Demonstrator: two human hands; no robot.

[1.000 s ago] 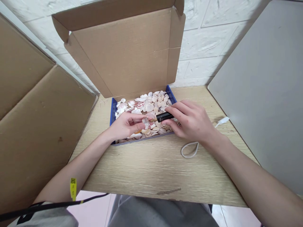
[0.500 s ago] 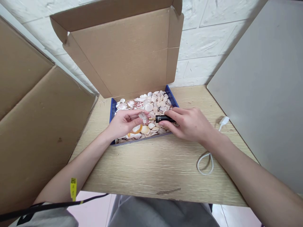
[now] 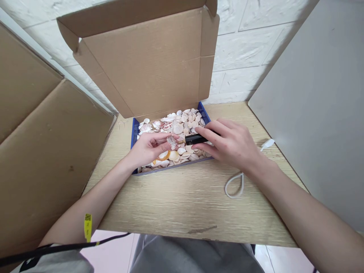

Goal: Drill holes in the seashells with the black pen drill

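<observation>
My left hand (image 3: 150, 147) pinches a small whitish, rough-surfaced seashell (image 3: 171, 141) between thumb and fingers. Gripped in my right hand (image 3: 227, 142) is a black mini electric drill (image 3: 196, 139) with a brass-coloured tip pointing left at the shell. The tip reaches the shell's right side; whether it touches cannot be told. Both hands are over an open blue-sided cardboard box (image 3: 136, 123) full of loose seashells (image 3: 178, 129), mostly white and beige, with an orange-edged one near the front.
The box's brown lid (image 3: 148, 64) stands raised against the white brick wall (image 3: 247, 45). A white cable (image 3: 234, 185) loops on the wooden table (image 3: 170, 204) below my right wrist. Cardboard (image 3: 51, 151) borders the left, a grey panel (image 3: 318, 94) the right.
My right hand has rolled and lifted slightly, turning the drill in its grip. The white cable loop has shifted left and up. My left hand keeps the shell almost in place.
</observation>
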